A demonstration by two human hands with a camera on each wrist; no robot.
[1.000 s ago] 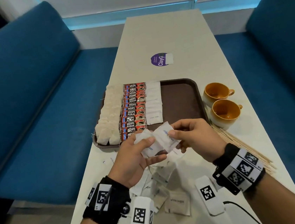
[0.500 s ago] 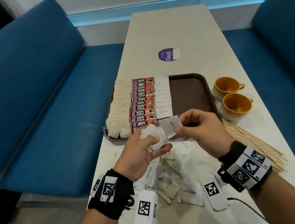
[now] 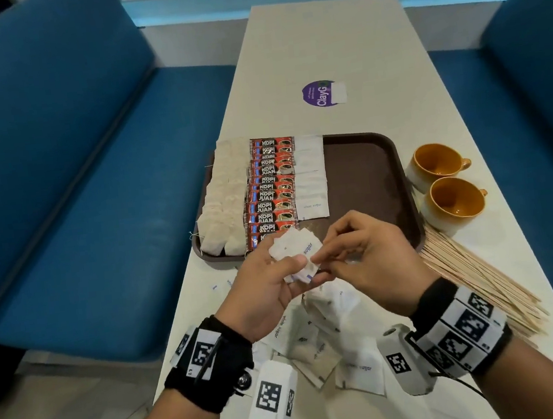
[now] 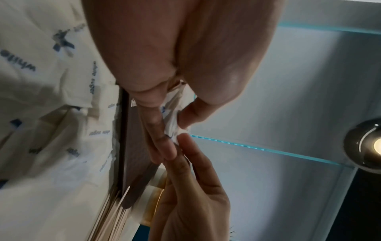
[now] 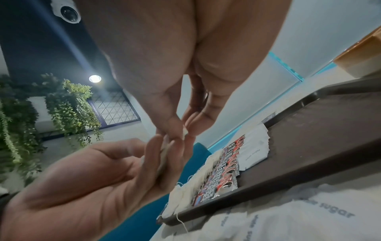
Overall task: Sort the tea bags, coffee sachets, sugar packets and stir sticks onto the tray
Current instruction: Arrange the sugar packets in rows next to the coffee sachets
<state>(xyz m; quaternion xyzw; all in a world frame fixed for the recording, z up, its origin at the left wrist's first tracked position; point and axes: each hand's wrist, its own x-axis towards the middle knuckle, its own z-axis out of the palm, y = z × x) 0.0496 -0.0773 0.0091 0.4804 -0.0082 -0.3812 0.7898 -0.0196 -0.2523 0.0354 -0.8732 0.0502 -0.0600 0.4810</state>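
Observation:
My left hand (image 3: 276,278) holds a small stack of white sugar packets (image 3: 295,253) just above the near edge of the brown tray (image 3: 367,171). My right hand (image 3: 359,255) pinches the stack's right edge between thumb and fingers, as the right wrist view confirms (image 5: 184,132). On the tray lie a column of tea bags (image 3: 222,201), a column of red coffee sachets (image 3: 271,192) and a column of sugar packets (image 3: 310,174). More sugar packets (image 3: 321,338) lie loose on the table under my wrists. Wooden stir sticks (image 3: 480,282) lie in a fan to the right.
Two orange cups (image 3: 438,160) (image 3: 457,202) stand right of the tray. A purple sticker (image 3: 320,94) marks the white table (image 3: 317,39) farther back. Blue benches (image 3: 56,165) run along both sides. The tray's right half is bare.
The right hand, which held one packet apart from the stack, has brought it back against the packets in the left hand. Both hands stay near the tray's front edge.

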